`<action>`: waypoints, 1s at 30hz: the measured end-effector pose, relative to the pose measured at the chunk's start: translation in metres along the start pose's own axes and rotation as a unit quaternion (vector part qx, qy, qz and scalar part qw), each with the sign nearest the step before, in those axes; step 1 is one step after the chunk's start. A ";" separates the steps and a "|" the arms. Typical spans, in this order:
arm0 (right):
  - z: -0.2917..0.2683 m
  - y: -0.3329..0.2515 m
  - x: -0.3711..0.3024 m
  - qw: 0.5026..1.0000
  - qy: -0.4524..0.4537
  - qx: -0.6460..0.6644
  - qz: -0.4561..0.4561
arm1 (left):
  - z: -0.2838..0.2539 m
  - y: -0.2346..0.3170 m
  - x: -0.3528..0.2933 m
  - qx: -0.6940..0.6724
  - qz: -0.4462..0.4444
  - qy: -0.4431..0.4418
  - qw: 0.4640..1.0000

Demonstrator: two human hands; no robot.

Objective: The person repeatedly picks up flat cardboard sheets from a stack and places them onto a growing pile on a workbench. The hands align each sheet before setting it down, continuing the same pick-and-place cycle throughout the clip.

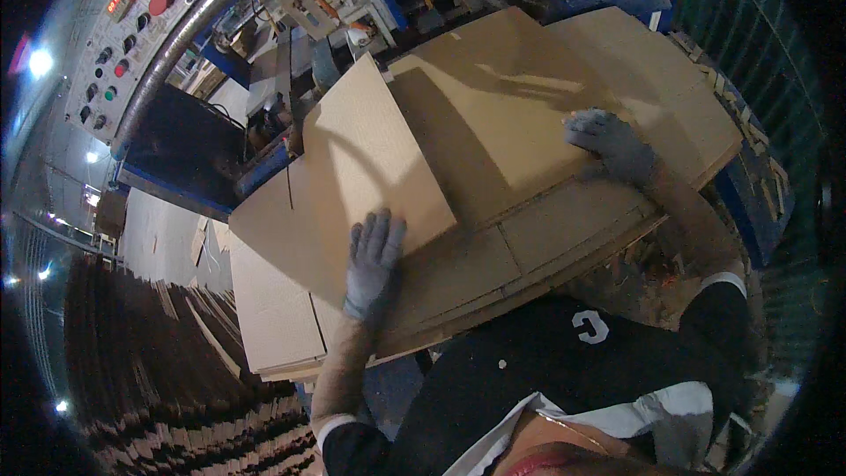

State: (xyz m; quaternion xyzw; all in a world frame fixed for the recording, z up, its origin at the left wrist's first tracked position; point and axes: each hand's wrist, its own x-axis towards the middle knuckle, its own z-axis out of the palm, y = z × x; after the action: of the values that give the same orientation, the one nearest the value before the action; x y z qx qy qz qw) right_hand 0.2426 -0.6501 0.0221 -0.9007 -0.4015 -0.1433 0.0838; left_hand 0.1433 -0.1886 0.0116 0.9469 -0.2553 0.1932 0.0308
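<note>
Both my hands wear grey gloves and rest on brown cardboard sheets. With its fingers stretched out, my left hand (374, 256) lies flat on the near part of a folded-up cardboard flap (370, 159), which slants across the left half of the stack. My right hand (608, 141) lies palm down, fingers extended, on the large top cardboard sheet (493, 115) at the right. Neither hand grips anything that I can see. Beneath them, slit lines show on the lower cardboard sheets (546, 242) along the near edge.
Beyond the sheets stands a machine (352, 9) with metal and blue parts. A control panel (123, 44) with buttons and a lit red lamp is at upper left, behind a curved metal bar (185, 35). Tall stacks of cardboard (150, 344) fill the lower left. Cardboard scraps (749, 123) lie at right.
</note>
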 end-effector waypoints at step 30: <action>0.009 0.012 -0.147 0.732 0.070 -0.280 0.617 | -0.022 -0.131 -0.251 0.150 -0.789 0.167 0.572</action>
State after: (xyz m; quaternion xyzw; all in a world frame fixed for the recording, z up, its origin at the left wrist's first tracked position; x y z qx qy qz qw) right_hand 0.1599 -0.7588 -0.0344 -0.9207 0.3075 -0.2284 -0.0741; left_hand 0.0010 0.0466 -0.0587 0.7152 0.6351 0.2830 0.0707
